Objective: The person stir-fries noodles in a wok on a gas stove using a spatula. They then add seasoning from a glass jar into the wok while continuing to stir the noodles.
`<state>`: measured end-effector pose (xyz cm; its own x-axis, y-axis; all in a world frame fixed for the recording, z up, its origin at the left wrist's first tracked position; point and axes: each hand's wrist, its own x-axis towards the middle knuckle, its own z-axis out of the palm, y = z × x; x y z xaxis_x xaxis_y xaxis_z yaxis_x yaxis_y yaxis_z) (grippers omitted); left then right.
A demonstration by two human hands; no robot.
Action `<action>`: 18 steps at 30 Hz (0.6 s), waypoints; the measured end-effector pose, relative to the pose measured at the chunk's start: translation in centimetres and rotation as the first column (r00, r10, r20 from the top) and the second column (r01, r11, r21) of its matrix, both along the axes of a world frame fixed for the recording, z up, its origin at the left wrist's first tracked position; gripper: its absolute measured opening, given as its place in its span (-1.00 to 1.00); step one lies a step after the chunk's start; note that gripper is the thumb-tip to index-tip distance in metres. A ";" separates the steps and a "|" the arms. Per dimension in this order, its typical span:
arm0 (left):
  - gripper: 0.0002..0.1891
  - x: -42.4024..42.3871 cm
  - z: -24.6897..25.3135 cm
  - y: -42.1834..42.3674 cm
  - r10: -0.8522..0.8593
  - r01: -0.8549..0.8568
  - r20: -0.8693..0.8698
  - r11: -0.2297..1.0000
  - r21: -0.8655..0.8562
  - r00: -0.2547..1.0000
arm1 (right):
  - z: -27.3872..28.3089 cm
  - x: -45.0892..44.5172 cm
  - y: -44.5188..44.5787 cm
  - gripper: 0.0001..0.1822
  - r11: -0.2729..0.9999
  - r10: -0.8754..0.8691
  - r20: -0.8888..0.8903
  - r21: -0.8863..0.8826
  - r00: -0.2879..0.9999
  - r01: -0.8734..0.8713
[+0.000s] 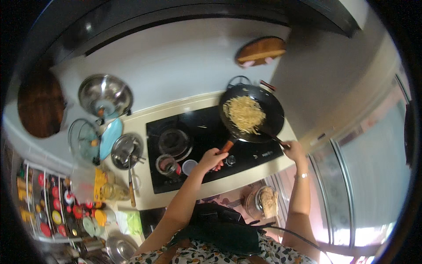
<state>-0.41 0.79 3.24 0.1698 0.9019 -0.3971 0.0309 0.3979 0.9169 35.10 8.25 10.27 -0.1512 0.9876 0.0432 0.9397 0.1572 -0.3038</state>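
A dark wok sits over the right burner of a black glass cooktop. Pale shredded strips of food, perhaps potato, are heaped toward its left side. My left hand grips the wok's wooden handle at the near side. In my right hand is the dark handle of a spatula; it reaches over the near right rim, and its head is hidden among the strips.
An open glass jar and a small white lid lie left of my forearm on the cooktop. Farther left stand a steel bowl with a wooden-handled utensil and a glass jar. The refrigerator rises to the right.
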 end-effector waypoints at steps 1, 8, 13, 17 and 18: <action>-0.63 0.0 -0.1 -0.2 0.032 -0.030 -0.066 0.999 0.030 0.997 | -0.8 0.0 0.1 -0.70 1.000 0.001 0.003 -0.021 1.000 -0.001; -0.68 -2.1 3.5 -3.8 0.490 -0.008 -0.448 0.682 0.732 0.748 | 6.4 -11.1 -3.0 -0.80 0.902 0.227 -0.153 0.405 0.962 -0.148; -0.87 -9.0 10.0 -10.4 0.582 -0.436 -0.058 0.668 0.603 0.811 | 9.1 -25.7 -2.7 -0.86 0.605 0.785 -0.380 0.297 0.490 -0.739; -0.93 -15.8 8.4 -14.4 0.876 -0.706 0.047 0.355 0.613 0.481 | 6.3 -37.9 0.0 -0.87 0.191 0.975 -0.160 0.275 0.152 -0.942; -0.92 -17.1 6.9 -15.3 0.910 -0.719 0.002 0.326 0.613 0.415 | 4.9 -41.1 0.3 -0.85 0.099 0.995 -0.032 0.221 0.094 -0.970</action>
